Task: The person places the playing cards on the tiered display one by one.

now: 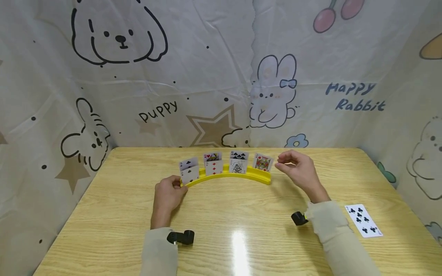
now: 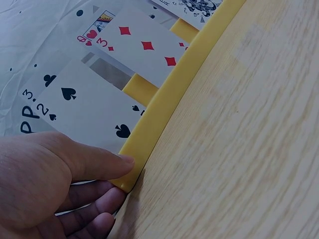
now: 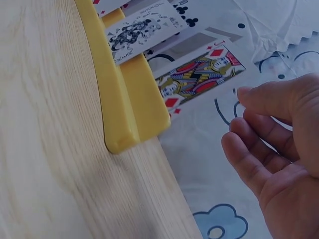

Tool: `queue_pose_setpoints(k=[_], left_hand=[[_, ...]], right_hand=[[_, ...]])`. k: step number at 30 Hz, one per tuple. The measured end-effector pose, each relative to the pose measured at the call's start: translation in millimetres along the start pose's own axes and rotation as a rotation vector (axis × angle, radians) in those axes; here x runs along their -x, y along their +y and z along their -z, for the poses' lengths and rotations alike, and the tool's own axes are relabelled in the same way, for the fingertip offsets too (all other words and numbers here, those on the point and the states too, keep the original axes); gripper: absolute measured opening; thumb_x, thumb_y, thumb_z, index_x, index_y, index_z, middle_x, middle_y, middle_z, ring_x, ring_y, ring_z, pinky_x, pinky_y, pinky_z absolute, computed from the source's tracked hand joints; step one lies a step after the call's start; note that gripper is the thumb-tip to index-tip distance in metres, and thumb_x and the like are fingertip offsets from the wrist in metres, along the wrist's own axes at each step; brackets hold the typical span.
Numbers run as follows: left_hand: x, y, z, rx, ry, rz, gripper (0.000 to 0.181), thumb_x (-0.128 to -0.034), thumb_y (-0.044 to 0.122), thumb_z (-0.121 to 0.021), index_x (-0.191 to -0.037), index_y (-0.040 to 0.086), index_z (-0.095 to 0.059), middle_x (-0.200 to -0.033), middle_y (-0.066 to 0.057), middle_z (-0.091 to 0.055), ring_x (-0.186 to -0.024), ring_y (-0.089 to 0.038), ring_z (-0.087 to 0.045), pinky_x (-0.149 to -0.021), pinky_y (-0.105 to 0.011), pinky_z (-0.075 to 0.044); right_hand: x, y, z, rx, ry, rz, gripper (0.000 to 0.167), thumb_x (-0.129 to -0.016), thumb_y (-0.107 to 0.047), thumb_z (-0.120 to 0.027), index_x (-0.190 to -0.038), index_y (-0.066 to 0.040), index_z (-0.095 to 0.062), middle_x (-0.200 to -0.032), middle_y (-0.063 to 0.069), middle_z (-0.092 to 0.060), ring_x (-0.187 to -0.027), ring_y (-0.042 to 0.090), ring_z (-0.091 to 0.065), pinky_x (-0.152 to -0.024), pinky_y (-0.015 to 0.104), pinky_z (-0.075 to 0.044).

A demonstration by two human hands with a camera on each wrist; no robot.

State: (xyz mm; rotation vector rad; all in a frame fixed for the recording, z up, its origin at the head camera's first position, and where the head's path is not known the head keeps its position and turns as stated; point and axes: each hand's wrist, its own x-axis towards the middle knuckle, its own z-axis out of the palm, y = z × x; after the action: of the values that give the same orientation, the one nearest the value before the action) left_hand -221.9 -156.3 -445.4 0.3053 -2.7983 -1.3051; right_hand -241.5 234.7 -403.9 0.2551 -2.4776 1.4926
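A curved yellow card holder stands on the table with playing cards upright in two rows. My left hand pinches its left end, thumb on the front face in the left wrist view. Nearest that hand is the two of spades, with a three of clubs behind it. Further along come the three of diamonds, a queen of hearts behind it, and a joker before a clubs card. At the right end leans a face card of diamonds. My right hand hovers just right of it, fingers loosely bent, holding nothing.
A loose clubs card lies face up on the wooden table, right of my right forearm. Behind the table hangs a printed cloth. Each wrist carries a small black camera.
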Motion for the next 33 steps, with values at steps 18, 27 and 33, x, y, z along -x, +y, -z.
queue_pose_setpoints(k=[18, 27, 33], left_hand=[[0.8, 1.1, -0.4, -0.005, 0.007, -0.005, 0.042, -0.0881, 0.01, -0.076, -0.126, -0.004, -0.064, -0.107, -0.017, -0.066, -0.093, -0.026, -0.062, -0.08, -0.04, -0.052], [0.0, 0.5, -1.7, -0.002, 0.005, -0.003, 0.043, -0.0886, 0.011, -0.076, -0.127, -0.004, -0.063, -0.108, -0.017, -0.065, -0.093, -0.027, -0.061, -0.081, -0.041, -0.051], [-0.1, -1.2, -1.6, -0.002, -0.005, -0.012, 0.043, -0.0886, 0.01, -0.075, -0.127, -0.005, -0.063, -0.109, -0.018, -0.065, -0.093, -0.027, -0.062, -0.08, -0.042, -0.052]], right_hand=[[23.0, 11, 39, 0.116, 0.053, -0.028, 0.024, -0.092, -0.013, -0.075, -0.108, 0.004, -0.068, -0.104, 0.017, -0.067, -0.09, 0.008, -0.062, -0.076, 0.015, -0.051], [37.6, 15, 61, 0.167, 0.049, -0.06, 0.03, -0.094, -0.023, -0.073, -0.112, 0.001, -0.069, -0.109, 0.016, -0.067, -0.093, 0.003, -0.06, -0.078, 0.012, -0.049], [47.3, 17, 76, 0.197, 0.043, -0.07, 0.034, -0.095, -0.023, -0.071, -0.118, 0.001, -0.067, -0.111, 0.017, -0.067, -0.092, -0.001, -0.059, -0.077, 0.012, -0.049]])
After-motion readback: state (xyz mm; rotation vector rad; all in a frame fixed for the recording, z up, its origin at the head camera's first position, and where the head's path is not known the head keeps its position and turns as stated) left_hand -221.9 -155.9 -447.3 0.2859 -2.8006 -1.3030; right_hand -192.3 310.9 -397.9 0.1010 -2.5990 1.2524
